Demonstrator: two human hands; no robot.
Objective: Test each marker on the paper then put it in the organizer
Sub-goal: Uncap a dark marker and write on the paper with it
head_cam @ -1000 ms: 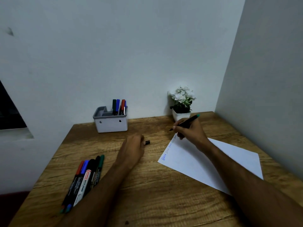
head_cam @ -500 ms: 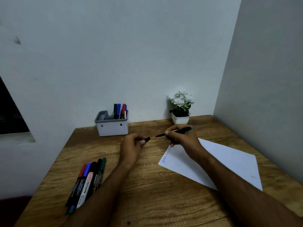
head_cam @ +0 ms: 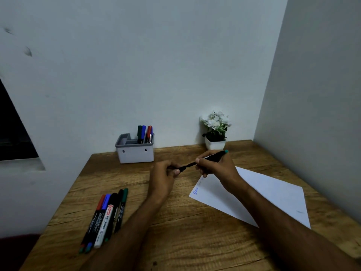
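The right hand (head_cam: 215, 166) gripped the marker (head_cam: 212, 157) by its barrel, just above the tabletop (head_cam: 175, 231) and over the paper's far corner. The marker's long axis ran from its teal end, up and to the right, down and leftward to the tip. That tip pointed straight at the left hand (head_cam: 166, 173), which pinched the cap (head_cam: 180, 169) between thumb and fingers. Cap and tip sat in line, touching or all but touching; whether the tip had entered the cap, I could not tell.

So the coming move looked like capping, and it turned on that one line: the cap lay left of the marker's tip, on the same slanted axis, and the hands needed only to close toward each other along it.

The paper (head_cam: 263, 194) lay right of centre under the right forearm, blue writing at its near-left edge. The organizer (head_cam: 134, 153) stood at the back against the wall, behind the left hand, with several markers upright in its right compartment. It seemed about equally near to either hand. Five untested markers (head_cam: 106, 216) lay side by side at front left, nearer the left arm.
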